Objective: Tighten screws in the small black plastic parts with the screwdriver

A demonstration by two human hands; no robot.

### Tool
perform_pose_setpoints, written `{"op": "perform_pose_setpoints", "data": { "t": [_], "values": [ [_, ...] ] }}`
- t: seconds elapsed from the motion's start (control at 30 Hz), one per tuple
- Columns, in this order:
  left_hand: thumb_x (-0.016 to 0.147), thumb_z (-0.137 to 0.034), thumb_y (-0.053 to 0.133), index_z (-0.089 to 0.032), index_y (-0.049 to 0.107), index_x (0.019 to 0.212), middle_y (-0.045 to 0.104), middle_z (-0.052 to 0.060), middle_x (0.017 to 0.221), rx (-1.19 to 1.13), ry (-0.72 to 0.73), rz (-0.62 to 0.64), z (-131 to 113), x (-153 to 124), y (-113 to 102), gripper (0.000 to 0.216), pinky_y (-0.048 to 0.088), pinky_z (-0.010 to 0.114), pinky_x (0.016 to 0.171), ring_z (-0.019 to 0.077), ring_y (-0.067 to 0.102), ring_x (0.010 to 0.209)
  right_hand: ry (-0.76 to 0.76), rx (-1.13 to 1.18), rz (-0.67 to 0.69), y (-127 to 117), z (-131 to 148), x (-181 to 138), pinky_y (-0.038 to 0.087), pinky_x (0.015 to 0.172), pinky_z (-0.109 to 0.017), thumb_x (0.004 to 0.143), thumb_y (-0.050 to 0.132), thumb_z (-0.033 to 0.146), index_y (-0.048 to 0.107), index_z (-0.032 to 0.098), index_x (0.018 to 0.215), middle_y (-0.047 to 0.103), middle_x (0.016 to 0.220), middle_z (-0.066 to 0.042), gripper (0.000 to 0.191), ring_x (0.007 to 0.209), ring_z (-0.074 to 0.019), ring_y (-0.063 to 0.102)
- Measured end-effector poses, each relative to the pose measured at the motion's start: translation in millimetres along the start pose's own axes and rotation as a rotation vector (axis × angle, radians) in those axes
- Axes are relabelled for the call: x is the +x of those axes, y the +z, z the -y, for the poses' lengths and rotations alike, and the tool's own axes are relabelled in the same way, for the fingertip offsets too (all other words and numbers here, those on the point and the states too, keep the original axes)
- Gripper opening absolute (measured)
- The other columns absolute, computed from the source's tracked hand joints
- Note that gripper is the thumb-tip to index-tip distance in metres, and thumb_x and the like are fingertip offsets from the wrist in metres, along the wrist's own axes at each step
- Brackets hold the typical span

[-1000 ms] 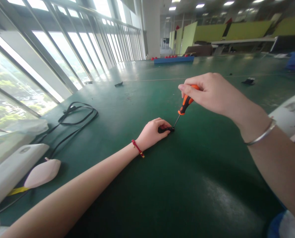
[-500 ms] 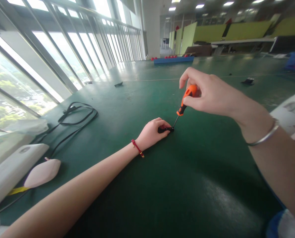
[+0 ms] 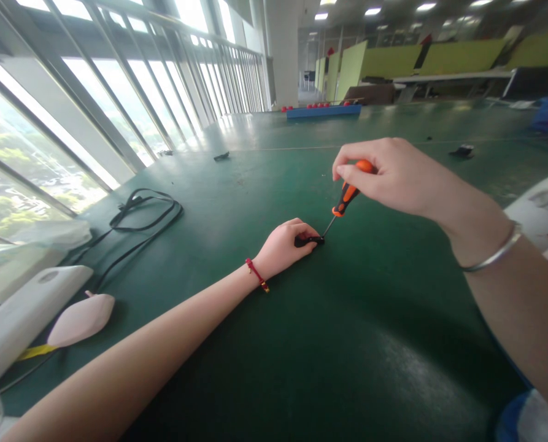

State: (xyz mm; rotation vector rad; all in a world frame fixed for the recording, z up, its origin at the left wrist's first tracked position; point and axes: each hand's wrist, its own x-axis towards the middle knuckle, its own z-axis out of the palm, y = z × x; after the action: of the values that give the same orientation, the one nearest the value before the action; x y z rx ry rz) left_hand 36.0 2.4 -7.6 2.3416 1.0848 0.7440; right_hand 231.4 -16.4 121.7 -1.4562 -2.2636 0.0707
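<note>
My left hand [image 3: 283, 245] rests on the green table [image 3: 301, 344] with its fingers closed on a small black part [image 3: 311, 240], pinning it to the surface. My right hand [image 3: 388, 175] grips the top of an orange and black screwdriver [image 3: 346, 197] between thumb and fingers. The tool's thin metal tip slants down and touches the right end of the black part. A red cord bracelet circles my left wrist and a silver bangle my right.
A black cable [image 3: 140, 218] loops on the table at the left. A white device [image 3: 23, 319] and a pale pink oval object [image 3: 81, 310] lie near the left edge. Small black pieces [image 3: 221, 156] lie farther back, and a blue tray with red balls [image 3: 322, 110] stands far off.
My right-hand fingers have shifted around the screwdriver handle, opening and closing again, as in turning it. The left hand and black part stay put.
</note>
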Motion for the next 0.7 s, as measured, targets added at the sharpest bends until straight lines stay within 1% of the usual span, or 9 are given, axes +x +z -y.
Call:
{"op": "perform_pose_setpoints", "data": {
  "t": [0.03,0.1,0.13,0.23,0.33,0.4,0.53,0.63,0.7],
  "values": [
    [0.079,-0.019,0.059,-0.018,0.07,0.093,0.062,0.004,0.089,0.002,0.001,0.0,0.1,0.0,0.0,0.018,0.049,0.027,0.075,0.0145,0.059,0.08,-0.002,0.009,-0.003,0.0,0.0,0.0,0.027,0.052,-0.029,0.082,0.051,0.032,0.056,0.022,0.089,0.049,0.057,0.003,0.013,0.05,-0.0106,0.039],
    [0.079,-0.019,0.059,-0.018,0.07,0.093,0.062,0.004,0.089,0.005,0.005,-0.001,0.3,0.0,-0.1,0.018,0.049,0.027,0.075,0.0145,0.059,0.081,-0.006,0.018,-0.007,0.0,0.0,0.0,0.028,0.052,-0.028,0.077,0.055,0.031,0.055,0.023,0.094,0.051,0.06,0.003,0.018,0.052,-0.0108,0.042],
    [0.079,-0.019,0.059,-0.018,0.071,0.093,0.062,0.003,0.089,0.005,0.006,-0.002,0.3,0.0,-0.1,0.018,0.049,0.027,0.075,0.0145,0.059,0.081,-0.007,0.014,-0.011,0.1,0.0,0.0,0.028,0.052,-0.028,0.079,0.054,0.035,0.057,0.022,0.088,0.05,0.059,0.002,0.016,0.052,-0.0106,0.041],
    [0.079,-0.019,0.059,-0.018,0.071,0.093,0.062,0.003,0.089,0.002,0.005,-0.003,-0.2,-0.2,0.2,0.018,0.05,0.027,0.076,0.0145,0.059,0.08,-0.012,-0.006,-0.006,0.0,0.0,0.0,0.027,0.052,-0.029,0.087,0.044,0.043,0.058,0.02,0.069,0.047,0.055,0.001,0.032,0.049,-0.0095,0.037],
    [0.08,-0.019,0.059,-0.018,0.071,0.093,0.062,0.003,0.089,0.002,0.0,0.001,-0.6,-0.4,0.4,0.018,0.05,0.027,0.075,0.0145,0.059,0.08,-0.026,0.019,-0.007,0.0,-0.3,-0.1,0.028,0.053,-0.029,0.081,0.053,0.034,0.061,0.021,0.087,0.05,0.058,0.002,0.016,0.05,-0.01,0.039],
    [0.08,-0.019,0.059,-0.018,0.071,0.093,0.062,0.004,0.09,0.002,0.003,0.004,-0.5,-0.4,0.5,0.018,0.05,0.027,0.075,0.0146,0.059,0.081,-0.025,0.031,-0.006,0.3,-0.3,-0.1,0.028,0.053,-0.029,0.08,0.056,0.036,0.061,0.022,0.095,0.053,0.061,0.001,0.021,0.051,-0.0105,0.041],
    [0.08,-0.019,0.058,-0.018,0.071,0.093,0.062,0.004,0.09,-0.005,0.008,0.004,0.1,0.1,0.4,0.018,0.05,0.027,0.076,0.0144,0.059,0.08,0.016,0.016,0.002,0.9,-0.4,-0.2,0.027,0.052,-0.031,0.088,0.041,0.046,0.063,0.021,0.073,0.053,0.058,0.0,0.036,0.047,-0.0097,0.037],
    [0.08,-0.019,0.058,-0.018,0.071,0.094,0.061,0.004,0.09,-0.007,0.009,0.006,-0.1,0.2,0.4,0.018,0.05,0.027,0.076,0.0144,0.059,0.081,0.015,0.017,-0.025,1.5,-1.4,0.1,0.029,0.052,-0.029,0.08,0.053,0.032,0.059,0.023,0.091,0.051,0.057,0.003,0.015,0.049,-0.0105,0.04],
    [0.08,-0.019,0.058,-0.018,0.071,0.094,0.061,0.004,0.09,-0.006,0.011,0.007,-0.5,0.0,0.3,0.019,0.05,0.027,0.077,0.0145,0.059,0.081,0.006,0.02,-0.028,1.7,-2.0,0.4,0.029,0.052,-0.029,0.077,0.056,0.032,0.056,0.024,0.096,0.051,0.059,0.003,0.02,0.051,-0.0113,0.042]
  ]
}}
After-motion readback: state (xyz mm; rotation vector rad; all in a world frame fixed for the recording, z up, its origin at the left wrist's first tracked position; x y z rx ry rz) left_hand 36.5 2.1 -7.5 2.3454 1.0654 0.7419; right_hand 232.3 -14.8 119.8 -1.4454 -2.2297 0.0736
